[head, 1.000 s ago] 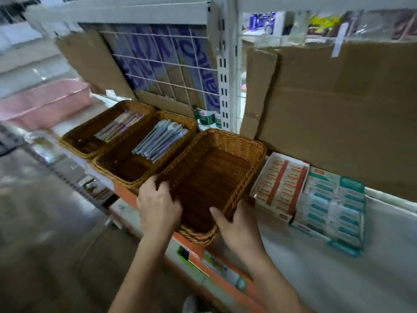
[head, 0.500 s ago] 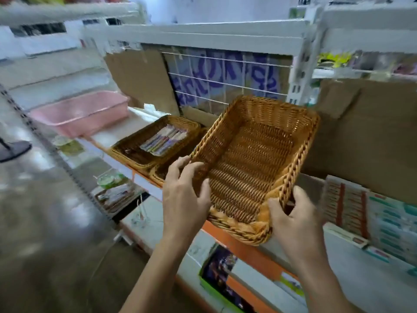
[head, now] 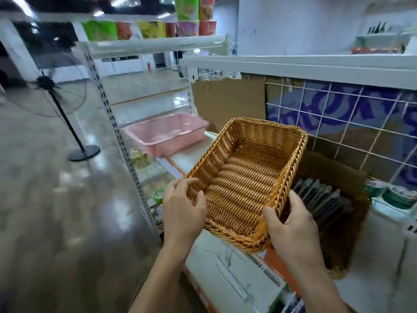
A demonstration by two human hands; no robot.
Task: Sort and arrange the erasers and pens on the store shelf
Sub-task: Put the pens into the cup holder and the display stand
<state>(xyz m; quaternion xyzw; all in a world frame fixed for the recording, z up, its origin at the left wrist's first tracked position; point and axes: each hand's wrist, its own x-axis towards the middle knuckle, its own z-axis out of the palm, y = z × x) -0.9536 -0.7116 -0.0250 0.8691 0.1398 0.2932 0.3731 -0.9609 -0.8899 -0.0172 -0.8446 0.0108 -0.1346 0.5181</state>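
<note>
My left hand [head: 183, 207]: fingers curled round the near left rim of the wicker basket [head: 246, 177]
My right hand [head: 292, 227]: gripping the near right corner of its rim
Wicker basket: held between both my hands, clear of the shelf [head: 225, 267], far end tilted up, nothing inside
Pens [head: 322, 199]: a blurred dark row in a second brown basket [head: 352, 240] on the shelf, just right of the one I hold
Pink tray [head: 167, 134]: on the shelf, farther left
Behind: white wire grid [head: 338, 123]
Floor, left: standing fan [head: 56, 96]
</note>
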